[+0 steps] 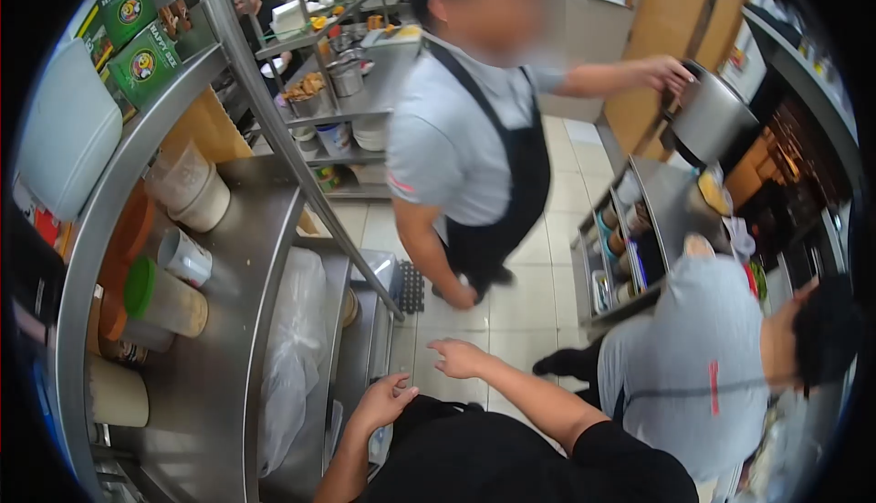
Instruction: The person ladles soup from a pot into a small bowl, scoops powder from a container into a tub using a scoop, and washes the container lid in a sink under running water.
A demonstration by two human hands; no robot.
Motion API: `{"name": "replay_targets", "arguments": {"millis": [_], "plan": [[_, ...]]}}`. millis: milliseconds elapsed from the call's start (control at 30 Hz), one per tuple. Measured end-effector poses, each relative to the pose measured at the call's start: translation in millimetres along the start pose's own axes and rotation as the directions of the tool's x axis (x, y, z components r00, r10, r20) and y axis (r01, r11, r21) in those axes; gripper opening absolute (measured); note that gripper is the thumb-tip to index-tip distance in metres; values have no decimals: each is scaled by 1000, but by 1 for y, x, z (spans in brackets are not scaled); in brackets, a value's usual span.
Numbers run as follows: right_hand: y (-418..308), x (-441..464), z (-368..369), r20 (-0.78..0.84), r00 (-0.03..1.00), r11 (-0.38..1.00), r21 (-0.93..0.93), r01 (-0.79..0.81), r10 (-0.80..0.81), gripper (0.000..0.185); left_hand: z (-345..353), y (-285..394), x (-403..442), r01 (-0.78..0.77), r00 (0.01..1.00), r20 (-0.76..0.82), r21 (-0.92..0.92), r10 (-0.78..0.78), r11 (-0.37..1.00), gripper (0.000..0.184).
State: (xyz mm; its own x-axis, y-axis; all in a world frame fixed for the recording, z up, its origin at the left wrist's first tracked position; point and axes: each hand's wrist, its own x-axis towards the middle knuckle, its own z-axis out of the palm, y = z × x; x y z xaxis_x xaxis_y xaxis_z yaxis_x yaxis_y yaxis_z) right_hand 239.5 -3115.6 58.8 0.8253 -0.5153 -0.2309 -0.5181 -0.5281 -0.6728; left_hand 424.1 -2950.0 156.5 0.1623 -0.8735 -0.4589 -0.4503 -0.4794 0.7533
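Observation:
My left hand (pixel 383 403) is in front of my body at the lower middle, fingers loosely apart and holding nothing. It is nearest to the steel shelving on the left, where a clear plastic bag (pixel 297 339) lies. To its right, my right hand (pixel 459 358) is held out over the tiled floor, fingers stretched forward and empty. Neither hand touches anything that I can see. Facing me stands a person in a black apron (pixel 497 152), whose raised hand holds a large metal pot (pixel 716 120) above the right-hand counter.
Another person in a grey shirt (pixel 698 357) bends at the counter (pixel 671 193) close on my right. On the left steel shelf (pixel 219 321) stand a green-lidded container (pixel 169 298), a white tub (pixel 203 200) and a cup (pixel 185 257). Behind are food shelves (pixel 383 93) and a wooden door (pixel 671 38).

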Motion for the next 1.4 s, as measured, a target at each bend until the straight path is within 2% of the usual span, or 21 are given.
{"name": "replay_targets", "arguments": {"millis": [33, 67, 133, 200, 233, 267, 300, 367, 467, 700, 867, 933, 967, 1000, 1100, 1133, 1200, 1267, 1333, 1367, 1400], "plan": [[-6, 29, -16, -89, 995, 997, 54, 55, -50, 50, -9, 18, 22, -43, 999, 6, 27, 43, 999, 54], [-20, 54, -41, -83, 994, 997, 41, 73, -69, 50, -18, 33, 45, -86, 996, 16, 57, 86, 995, 54], [-49, 106, -98, -150, 988, 985, 174, 2, 25, 49, -34, 47, 104, -140, 990, 11, 95, 140, 986, 55], [-13, 182, -98, -386, 920, 985, 127, 120, -63, 45, -48, 56, 161, -203, 979, 51, 155, 198, 967, 56], [-14, 202, -122, -422, 905, 994, 65, 84, -49, 44, -57, 62, 192, -219, 975, 65, 171, 211, 961, 57], [-12, 218, -143, -521, 853, 983, 135, 125, -37, 44, -62, 61, 230, -249, 967, 83, 127, 240, 960, 57], [-5, 232, -164, -528, 848, 979, 189, 75, 38, 44, -67, 64, 264, -276, 958, 99, 77, 268, 958, 58], [18, 257, -204, -545, 824, 969, 244, -21, 155, 45, -89, 100, 315, -204, 966, 174, 73, 189, 976, 58], [58, 284, -270, -583, 741, 935, 304, -183, 334, 43, -123, 184, 368, -283, 952, 165, 145, 259, 948, 61], [163, 349, -396, -682, 454, 817, 512, -266, 574, 39, -124, 277, 543, -414, 886, 285, 128, 366, 901, 58], [240, 429, -451, -640, 495, 796, 567, -212, 587, 38, -146, 260, 638, -338, 916, 257, 78, 308, 938, 54], [259, 460, -469, -584, 611, 827, 509, -237, 535, 37, -171, 237, 664, -251, 948, 230, 106, 222, 962, 52], [266, 476, -475, -567, 603, 806, 539, -243, 561, 37, -187, 231, 672, -204, 960, 219, 120, 174, 972, 51], [273, 493, -484, -530, 646, 808, 534, -250, 550, 36, -202, 228, 679, -194, 958, 239, 141, 157, 971, 51], [300, 552, -501, -456, 739, 833, 492, -255, 496, 35, -240, 216, 706, 100, 981, 175, -89, -84, 991, 41], [312, 574, -507, -429, 788, 864, 441, -244, 442, 35, -251, 215, 719, 134, 982, 149, -146, -112, 980, 39], [339, 615, -521, -479, 783, 893, 398, -209, 397, 35, -270, 218, 756, 153, 986, 89, -133, -142, 979, 39], [362, 653, -527, -328, 848, 885, 361, -295, 416, 35, -288, 218, 806, 146, 988, 57, -115, -140, 983, 38], [383, 680, -539, -307, 844, 874, 362, -324, 440, 35, -302, 226, 866, -25, 1000, 1, -35, 25, 999, 37], [393, 692, -550, -296, 846, 876, 340, -342, 444, 35, -308, 234, 891, -18, 1000, -3, -42, 18, 999, 37], [404, 705, -558, -293, 849, 879, 336, -339, 440, 35, -318, 247, 918, -80, 994, -70, 76, 86, 994, 39]]}}
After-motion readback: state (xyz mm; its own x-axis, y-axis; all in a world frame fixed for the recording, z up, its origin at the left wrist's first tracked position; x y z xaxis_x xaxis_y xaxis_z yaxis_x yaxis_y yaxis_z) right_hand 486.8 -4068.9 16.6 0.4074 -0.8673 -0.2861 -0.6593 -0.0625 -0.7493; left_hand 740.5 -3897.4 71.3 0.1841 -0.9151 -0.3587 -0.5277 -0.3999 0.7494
